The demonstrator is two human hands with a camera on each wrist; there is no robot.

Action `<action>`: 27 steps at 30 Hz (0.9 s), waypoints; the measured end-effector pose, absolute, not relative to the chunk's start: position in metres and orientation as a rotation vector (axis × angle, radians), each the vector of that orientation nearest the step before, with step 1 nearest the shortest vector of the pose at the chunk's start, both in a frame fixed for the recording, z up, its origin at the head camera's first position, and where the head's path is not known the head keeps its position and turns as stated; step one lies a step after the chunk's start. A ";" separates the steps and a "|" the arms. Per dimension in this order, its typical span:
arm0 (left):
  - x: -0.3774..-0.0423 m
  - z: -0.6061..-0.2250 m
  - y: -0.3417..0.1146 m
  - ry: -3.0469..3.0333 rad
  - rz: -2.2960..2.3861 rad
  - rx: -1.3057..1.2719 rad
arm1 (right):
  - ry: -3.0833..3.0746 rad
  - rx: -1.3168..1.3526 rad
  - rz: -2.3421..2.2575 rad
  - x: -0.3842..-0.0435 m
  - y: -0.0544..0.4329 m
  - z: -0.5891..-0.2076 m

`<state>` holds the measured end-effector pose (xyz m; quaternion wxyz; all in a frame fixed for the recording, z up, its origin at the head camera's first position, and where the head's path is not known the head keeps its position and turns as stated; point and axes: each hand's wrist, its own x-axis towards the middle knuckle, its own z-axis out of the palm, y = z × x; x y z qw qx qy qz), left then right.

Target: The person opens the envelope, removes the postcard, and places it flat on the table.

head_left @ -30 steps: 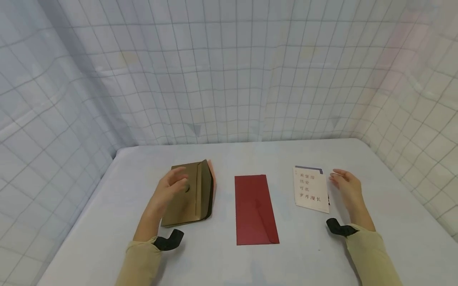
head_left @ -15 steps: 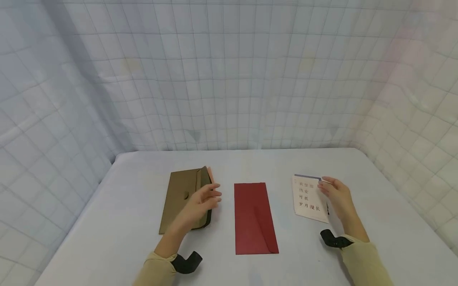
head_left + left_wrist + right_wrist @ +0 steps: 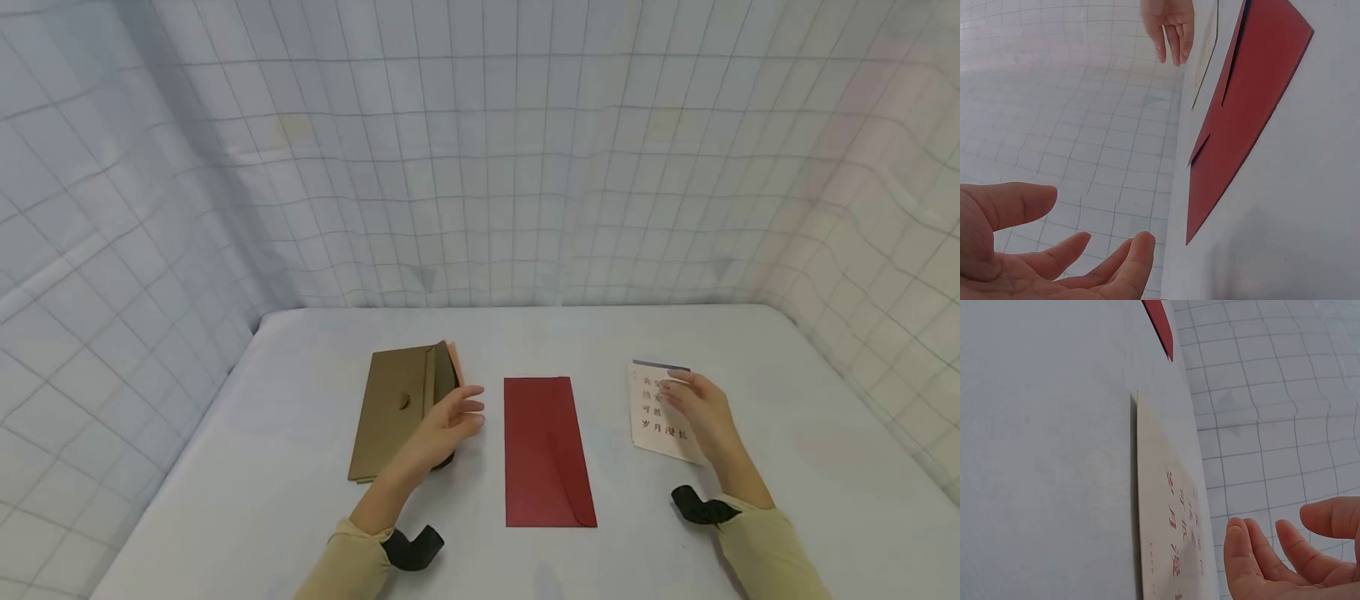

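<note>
My left hand (image 3: 442, 425) hovers between the olive-brown envelopes (image 3: 393, 400) and a red envelope (image 3: 546, 450), its fingers relaxed and holding nothing. In the left wrist view the red envelope (image 3: 1254, 106) lies beyond the parted thumb and fingers, its flap edge slightly lifted. Over the right edge of a small stack of cards (image 3: 656, 417) hangs my right hand (image 3: 703, 408), fingers loosely bent and nothing between them. The top card (image 3: 1163, 506) is cream with printed red characters in the right wrist view. Part of the stack is hidden behind the right hand.
A pinkish-orange edge (image 3: 455, 360) sticks out beside the envelopes' right side. The white table (image 3: 255, 433) is bordered by grid-patterned white curtains (image 3: 495, 183) at the back and both sides. Black straps with protruding mounts (image 3: 412, 548) sit on both wrists.
My left hand has moved right, from over the brown envelopes to near the red one. My right hand has shifted left over the cards. The head view has tilted and moved slightly.
</note>
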<state>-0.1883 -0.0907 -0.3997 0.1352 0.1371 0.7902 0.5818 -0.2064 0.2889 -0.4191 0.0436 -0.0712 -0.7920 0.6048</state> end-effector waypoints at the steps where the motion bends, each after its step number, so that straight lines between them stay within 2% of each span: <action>1: -0.188 -0.400 -0.090 2.292 1.687 0.391 | -2.430 -0.203 1.847 -0.206 0.288 -0.419; 20: -0.188 -0.405 -0.085 2.300 1.675 0.345 | -2.678 -0.320 1.765 -0.206 0.274 -0.416; 27: -0.185 -0.405 -0.082 2.341 1.667 0.328 | -2.685 -0.216 1.788 -0.203 0.270 -0.417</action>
